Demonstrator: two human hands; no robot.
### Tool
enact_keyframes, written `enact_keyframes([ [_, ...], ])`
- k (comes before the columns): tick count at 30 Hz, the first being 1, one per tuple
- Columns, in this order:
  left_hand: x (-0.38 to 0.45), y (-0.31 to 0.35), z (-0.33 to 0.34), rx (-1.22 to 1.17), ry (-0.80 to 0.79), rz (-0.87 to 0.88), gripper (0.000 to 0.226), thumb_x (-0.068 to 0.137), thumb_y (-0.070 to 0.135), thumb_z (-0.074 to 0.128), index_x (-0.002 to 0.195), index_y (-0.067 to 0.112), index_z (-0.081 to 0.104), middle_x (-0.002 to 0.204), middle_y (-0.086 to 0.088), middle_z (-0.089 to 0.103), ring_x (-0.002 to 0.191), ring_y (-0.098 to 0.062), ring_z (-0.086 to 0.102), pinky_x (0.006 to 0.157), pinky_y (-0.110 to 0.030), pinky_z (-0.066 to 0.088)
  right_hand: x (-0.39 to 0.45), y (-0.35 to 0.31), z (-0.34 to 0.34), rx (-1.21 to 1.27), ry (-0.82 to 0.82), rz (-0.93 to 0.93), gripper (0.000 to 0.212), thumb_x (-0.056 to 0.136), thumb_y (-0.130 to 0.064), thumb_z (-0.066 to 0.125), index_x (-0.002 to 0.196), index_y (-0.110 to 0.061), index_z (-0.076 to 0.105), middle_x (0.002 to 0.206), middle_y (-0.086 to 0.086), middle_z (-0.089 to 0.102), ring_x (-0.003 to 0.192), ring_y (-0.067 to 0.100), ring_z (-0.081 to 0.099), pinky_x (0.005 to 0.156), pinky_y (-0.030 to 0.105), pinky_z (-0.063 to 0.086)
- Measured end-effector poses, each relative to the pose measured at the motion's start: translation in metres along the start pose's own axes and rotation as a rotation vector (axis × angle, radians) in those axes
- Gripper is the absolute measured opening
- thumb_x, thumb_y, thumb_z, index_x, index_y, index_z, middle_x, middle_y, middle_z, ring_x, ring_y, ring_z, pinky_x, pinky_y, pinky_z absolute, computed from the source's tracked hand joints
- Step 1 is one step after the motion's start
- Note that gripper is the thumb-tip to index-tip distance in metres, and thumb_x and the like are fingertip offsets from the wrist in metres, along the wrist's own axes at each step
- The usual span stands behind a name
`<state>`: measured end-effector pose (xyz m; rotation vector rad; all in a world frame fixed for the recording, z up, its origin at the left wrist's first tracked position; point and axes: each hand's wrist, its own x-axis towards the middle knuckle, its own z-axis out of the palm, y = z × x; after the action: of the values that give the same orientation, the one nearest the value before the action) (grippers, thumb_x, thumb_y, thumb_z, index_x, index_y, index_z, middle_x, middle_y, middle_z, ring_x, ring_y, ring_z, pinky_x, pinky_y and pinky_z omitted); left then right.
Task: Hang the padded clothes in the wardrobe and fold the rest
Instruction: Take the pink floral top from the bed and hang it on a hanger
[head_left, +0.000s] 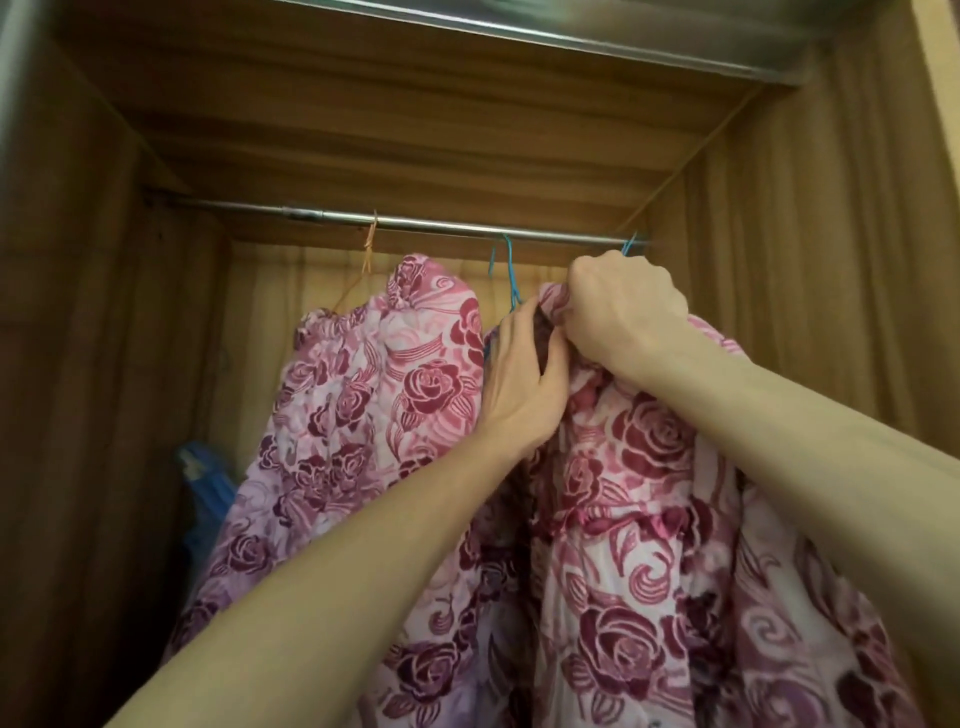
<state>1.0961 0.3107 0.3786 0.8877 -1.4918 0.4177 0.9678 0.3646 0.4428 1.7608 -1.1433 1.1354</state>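
Padded garment (649, 493), rose-printed, bunched at its top just under the wardrobe rail (415, 224), right of centre. Right hand (623, 312) fisted tight on the gathered top; left hand (524, 374) alongside, touching it, fingers pressed into the same bunch of cloth. Hands together, both on the fabric.

Hard to tell whether a hook is seated. Blue hanger hook (506, 270) over the rail just left of the hands; another blue hook (631, 244) peeking above the right fist, contact with the rail hidden. Likely to slide off if released before that hook sits fully over the bar. Bulky, slippery-looking quilting: apt to slump off one hanger shoulder and drag the hanger askew. Possible snag between the two blue hooks, close together. Possible knock against the hung floral garment (374, 405) on the orange hanger (363, 270), touching the left wrist.

Tight on the right: wardrobe side wall (831, 312) near the right forearm, rail end close by. Bare rail to the left of the orange hook, open space below it. Low ceiling above the rail, little lift for the hook. Blue item (205, 493) at the lower left back, well apart.
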Motion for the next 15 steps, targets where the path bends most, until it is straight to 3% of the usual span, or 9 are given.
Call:
enact_keyframes([
  [5,-0.011,0.002,-0.010,0.011,0.025,0.030,0.045,0.111,0.036,0.037,0.155,0.028,0.036,0.149,0.005,0.043,0.128,0.001,0.038,0.108,-0.022,0.028,-0.019,-0.002,0.004,-0.003,0.008,0.000,0.016,0.097,-0.015,0.056,0.108,-0.007,0.063,0.111,0.019,0.064,0.101,0.045,0.064,0.068,0.039,0.038],
  [8,-0.015,0.007,-0.014,0.008,0.049,0.088,0.047,0.110,0.042,0.037,0.154,0.026,0.037,0.143,0.003,0.042,0.131,-0.006,0.042,0.107,-0.023,0.030,-0.029,-0.006,-0.010,0.004,0.017,0.005,0.018,0.096,-0.013,0.054,0.110,-0.006,0.063,0.112,0.019,0.064,0.101,0.046,0.064,0.068,0.039,0.037],
  [12,-0.019,0.015,-0.025,-0.043,0.135,0.176,0.059,0.104,0.053,0.030,0.149,0.016,0.044,0.137,-0.003,0.044,0.125,-0.002,0.041,0.101,-0.001,0.025,-0.038,-0.017,-0.039,0.082,-0.033,0.011,0.010,0.099,-0.021,0.053,0.103,-0.013,0.055,0.109,0.017,0.058,0.106,0.046,0.060,0.071,0.040,0.037],
  [15,-0.024,0.013,-0.037,-0.066,0.174,0.210,0.062,0.104,0.056,0.029,0.145,0.014,0.047,0.130,-0.004,0.044,0.119,-0.009,0.049,0.096,-0.006,0.035,-0.043,-0.031,-0.051,0.144,-0.110,0.048,0.018,0.100,-0.029,0.053,0.109,-0.014,0.054,0.118,0.017,0.058,0.113,0.045,0.059,0.076,0.040,0.039],
])
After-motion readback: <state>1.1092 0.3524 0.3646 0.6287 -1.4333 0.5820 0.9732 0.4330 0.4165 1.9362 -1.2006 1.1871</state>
